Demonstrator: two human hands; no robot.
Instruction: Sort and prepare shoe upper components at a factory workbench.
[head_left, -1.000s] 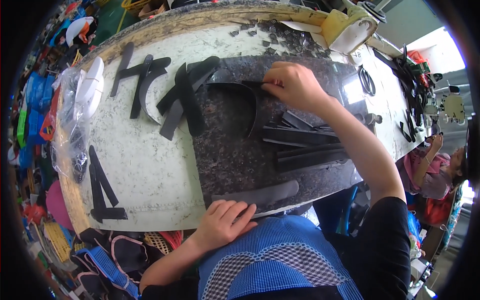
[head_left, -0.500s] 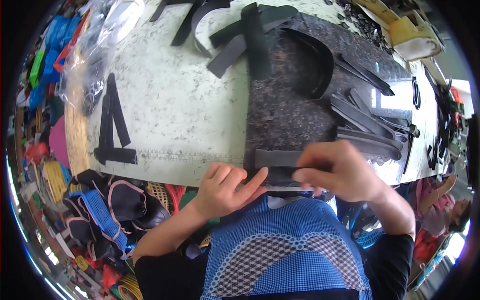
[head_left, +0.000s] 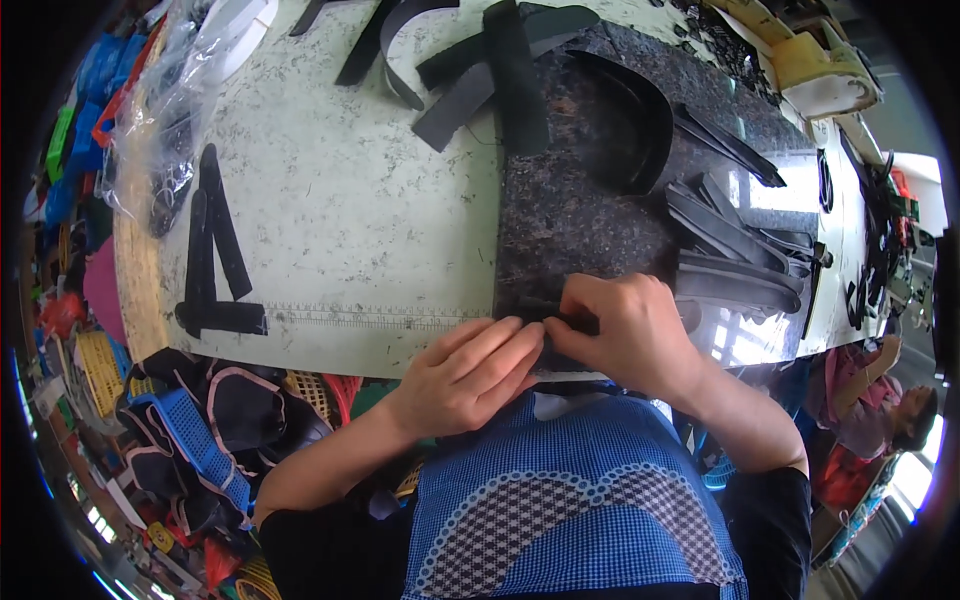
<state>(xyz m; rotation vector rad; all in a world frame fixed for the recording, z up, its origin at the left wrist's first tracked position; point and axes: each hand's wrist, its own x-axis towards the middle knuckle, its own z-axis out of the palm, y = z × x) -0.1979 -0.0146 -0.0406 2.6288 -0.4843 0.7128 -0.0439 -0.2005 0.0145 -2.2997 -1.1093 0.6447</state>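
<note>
At the near edge of the table, on the dark speckled slab (head_left: 590,240), my two hands meet over a black strip (head_left: 540,306). My right hand (head_left: 635,335) is closed, its thumb and forefinger pinching the strip. My left hand (head_left: 465,378) lies beside it, fingers pressed together and tips against the strip and close to my right thumb. Most of the strip is hidden under the fingers. To the right lies a pile of flat black strips (head_left: 735,285). Farther back on the slab stands a curved black band (head_left: 655,130).
A printed ruler (head_left: 370,316) runs along the near edge of the white board (head_left: 350,200). Black strips (head_left: 215,250) lie at its left, with more crossed strips (head_left: 510,80) at the back. Clear plastic bags (head_left: 160,130) hang over the left edge. A person (head_left: 880,400) sits at far right.
My right hand has moved left and closed on the strip, which showed flat and grey before. My left fingers, spread earlier, have come together at its end.
</note>
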